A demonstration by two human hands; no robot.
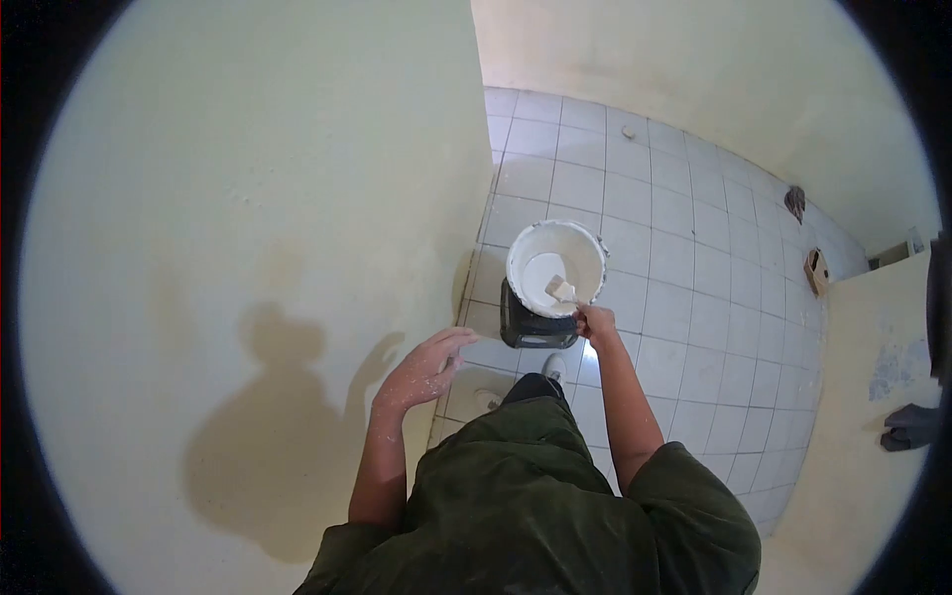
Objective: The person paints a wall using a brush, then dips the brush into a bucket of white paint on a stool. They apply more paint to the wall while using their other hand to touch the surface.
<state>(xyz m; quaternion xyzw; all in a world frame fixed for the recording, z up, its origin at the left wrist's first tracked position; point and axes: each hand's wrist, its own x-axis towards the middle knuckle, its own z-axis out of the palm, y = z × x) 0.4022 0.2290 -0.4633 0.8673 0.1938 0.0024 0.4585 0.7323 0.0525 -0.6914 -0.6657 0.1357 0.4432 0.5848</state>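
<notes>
My right hand [594,322] is closed around the handle of a flat paintbrush [561,290], whose head is down inside a white bucket [587,248]. White paint coats part of the brush and lies in the bucket's bottom, and smears mark the rim. Beneath the bucket is a black stool or crate [538,330]. My left hand [426,369], speckled with white, hovers near the wall to the left of the bucket. Its fingers are stretched out and hold nothing.
A pale yellow wall [248,178] rises close on my left, with my shadow on it. White tiles [684,258] cover the floor. Along the right wall lie a brown object [816,271] and a dark bundle [795,203]. Dark cloth [909,427] shows at the far right.
</notes>
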